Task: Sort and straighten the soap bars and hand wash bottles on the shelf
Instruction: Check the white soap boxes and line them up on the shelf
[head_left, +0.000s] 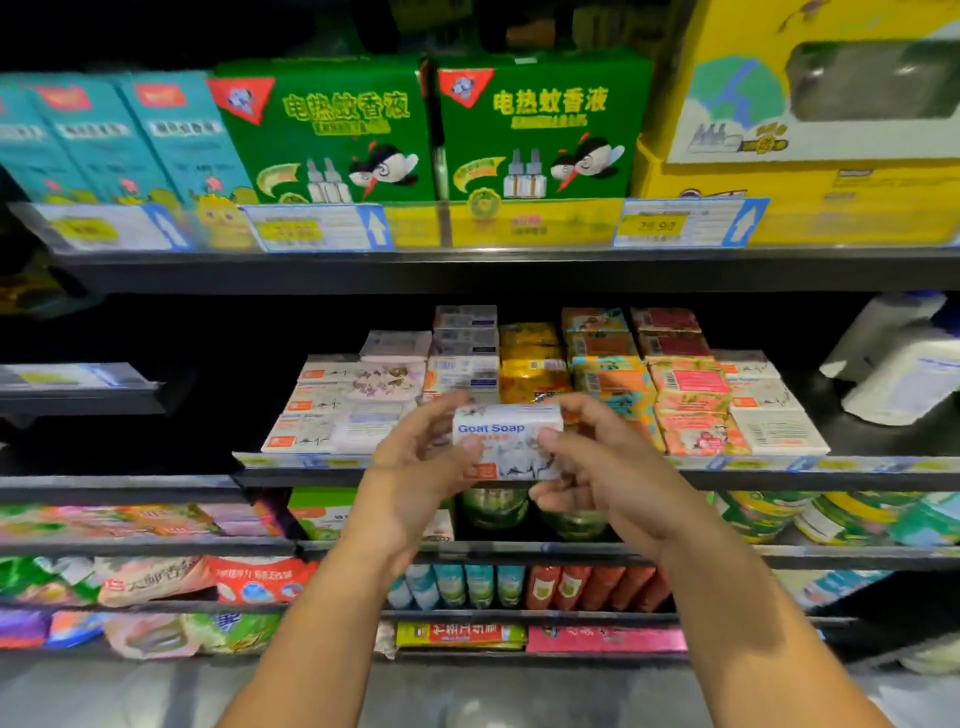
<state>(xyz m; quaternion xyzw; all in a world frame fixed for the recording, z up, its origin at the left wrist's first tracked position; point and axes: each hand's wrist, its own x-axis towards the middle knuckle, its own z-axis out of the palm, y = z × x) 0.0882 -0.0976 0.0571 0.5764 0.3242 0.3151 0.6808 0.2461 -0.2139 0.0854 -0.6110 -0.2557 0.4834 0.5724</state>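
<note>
You held the white rectangular "Goat Soap" box (506, 440) between your left hand (423, 467) and right hand (587, 462), fingers pinching its ends, just in front of the soap shelf (779, 465).

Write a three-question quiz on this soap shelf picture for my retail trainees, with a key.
1. True or false: the left hand and the right hand both hold the Goat Soap box.
2. What stands on the shelf directly above the soap bars? A) green boxes B) red tins C) glass jars
3. Fill in: the white bottles are at the ___ end of the soap shelf.
Key: 1 true, one hand at each end of the box; 2 A; 3 right.
</note>
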